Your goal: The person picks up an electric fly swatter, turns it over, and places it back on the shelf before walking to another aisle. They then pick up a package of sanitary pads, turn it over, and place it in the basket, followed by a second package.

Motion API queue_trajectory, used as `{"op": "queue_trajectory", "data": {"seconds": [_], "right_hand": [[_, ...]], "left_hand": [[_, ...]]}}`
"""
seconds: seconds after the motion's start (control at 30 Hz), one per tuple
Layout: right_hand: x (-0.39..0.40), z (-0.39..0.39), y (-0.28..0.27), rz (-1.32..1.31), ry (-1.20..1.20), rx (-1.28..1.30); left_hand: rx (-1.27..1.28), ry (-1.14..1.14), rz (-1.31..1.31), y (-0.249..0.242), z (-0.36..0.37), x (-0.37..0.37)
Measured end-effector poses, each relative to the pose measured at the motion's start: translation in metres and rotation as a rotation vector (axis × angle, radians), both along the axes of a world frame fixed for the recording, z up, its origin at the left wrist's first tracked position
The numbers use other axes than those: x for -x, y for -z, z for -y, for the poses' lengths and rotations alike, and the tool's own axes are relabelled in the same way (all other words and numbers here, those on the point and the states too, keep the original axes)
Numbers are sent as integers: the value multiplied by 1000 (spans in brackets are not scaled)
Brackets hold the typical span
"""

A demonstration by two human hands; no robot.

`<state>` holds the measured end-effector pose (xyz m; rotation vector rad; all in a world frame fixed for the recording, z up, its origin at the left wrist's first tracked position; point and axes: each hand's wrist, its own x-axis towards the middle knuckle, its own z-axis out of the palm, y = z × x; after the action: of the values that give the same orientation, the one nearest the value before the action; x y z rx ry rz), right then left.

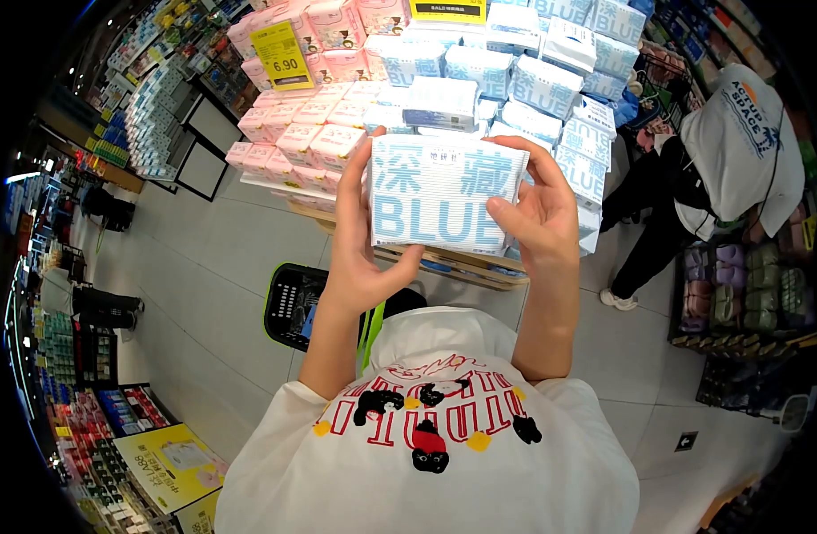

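Between my two hands is a white and light-blue soft tissue pack (439, 191) with large "BLUE" lettering, its printed front facing me. My left hand (362, 254) grips its left edge, fingers behind and thumb at the lower side. On the right edge my right hand (543, 209) is closed, its thumb pressed on the front and its other fingers behind. The fingertips behind the pack are hidden. Just beyond it are stacked blue-and-white packs (439, 102) of the same look.
Pink packs (315, 142) are piled left of the blue ones, under a yellow price sign (282, 55) reading 6.90. A black basket with a green rim (288, 307) is below my left forearm. At right stands a person in a white shirt (737, 133), near a shelf of rolled goods (737, 276).
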<state>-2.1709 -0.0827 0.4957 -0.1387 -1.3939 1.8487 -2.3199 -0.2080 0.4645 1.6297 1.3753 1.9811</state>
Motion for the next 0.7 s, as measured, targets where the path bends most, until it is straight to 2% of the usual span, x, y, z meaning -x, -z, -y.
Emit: {"op": "queue_trajectory", "data": {"seconds": [0.17, 0.27, 0.33, 0.47, 0.6, 0.67, 0.7], "right_hand": [[-2, -3, 2, -2, -1, 7], [-2, -3, 2, -43, -1, -66], [-1, 0, 3, -77, -9, -110], [2, 3, 6, -150, -27, -244], [0, 6, 4, -123, -44, -279], [-1, 7, 3, -79, -46, -300], [-1, 7, 3, -38, -47, -320]], "left_hand": [[19, -56, -29, -1, 1, -2], [16, 65, 4, -2, 6, 4], [-6, 161, 270, -7, 7, 4], [0, 8, 269, -6, 9, 0], [22, -2, 269, 6, 16, 5], [-11, -32, 43, 7, 16, 9], [-10, -34, 44, 5, 16, 8]]}}
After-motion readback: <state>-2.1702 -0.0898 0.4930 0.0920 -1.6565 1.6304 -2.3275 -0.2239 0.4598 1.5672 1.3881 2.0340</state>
